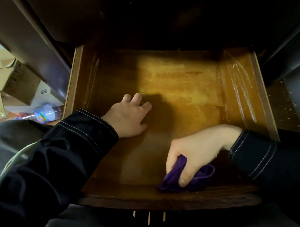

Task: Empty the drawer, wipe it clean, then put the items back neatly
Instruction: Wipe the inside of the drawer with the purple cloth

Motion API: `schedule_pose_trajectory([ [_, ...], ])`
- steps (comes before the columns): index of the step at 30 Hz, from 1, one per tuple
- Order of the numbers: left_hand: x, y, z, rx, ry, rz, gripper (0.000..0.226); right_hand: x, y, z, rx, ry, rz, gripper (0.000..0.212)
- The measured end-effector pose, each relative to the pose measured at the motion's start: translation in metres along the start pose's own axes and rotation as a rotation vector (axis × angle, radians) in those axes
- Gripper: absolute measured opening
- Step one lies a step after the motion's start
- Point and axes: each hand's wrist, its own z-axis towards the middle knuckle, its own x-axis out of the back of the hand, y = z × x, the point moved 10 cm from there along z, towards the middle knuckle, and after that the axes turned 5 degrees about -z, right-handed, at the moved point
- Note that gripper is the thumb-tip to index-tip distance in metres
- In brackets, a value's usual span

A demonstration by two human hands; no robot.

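Two roles: left hand [128, 116], fingers apart, seemingly braces the drawer [183, 81]; right hand [196, 153] fingers clamp the purple wiping cloth [203, 175].

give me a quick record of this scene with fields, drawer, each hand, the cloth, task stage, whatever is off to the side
drawer: wooden, pulled open, holds only the hands and cloth
left hand: rests on the drawer floor, holds nothing
right hand: grips the purple cloth in its fingers
cloth position: bunched at the near right, by the front wall
task stage: emptied, wiping stage, items not yet back
off to the left: cardboard boxes and a plastic bottle
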Motion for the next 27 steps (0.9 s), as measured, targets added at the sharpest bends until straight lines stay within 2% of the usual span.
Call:
schedule_pose_trajectory([
  [3,0.000,-0.001,0.000,-0.002,0.003,-0.005,0.056,0.001,0.004,0.001,-0.016,0.048,-0.057,0.032],
  [7,-0.002,-0.002,-0.002,-0.005,0.002,-0.006,0.056,-0.002,-0.002,-0.004,0.055,-0.037,0.075,0.018],
  [14,0.006,0.004,-0.005,-0.010,0.026,-0.007,0.055,-0.003,-0.005,-0.003,0.083,-0.036,0.099,0.020],
  [17,0.008,0.018,-0.008,-0.080,0.047,-0.024,0.061,0.003,-0.007,-0.015,0.108,0.007,0.156,0.020],
  [21,0.001,0.048,-0.011,-0.228,-0.005,-0.105,0.072,0.003,0.001,-0.043,0.110,-0.055,0.204,0.023],
  [24,-0.011,0.063,-0.013,-0.292,-0.069,-0.050,0.073,0.002,0.000,-0.038,0.103,-0.007,0.136,0.021],
  [27,-0.013,0.065,-0.012,-0.295,-0.058,0.000,0.068,-0.011,0.001,-0.013,0.033,-0.007,-0.041,0.020],
])
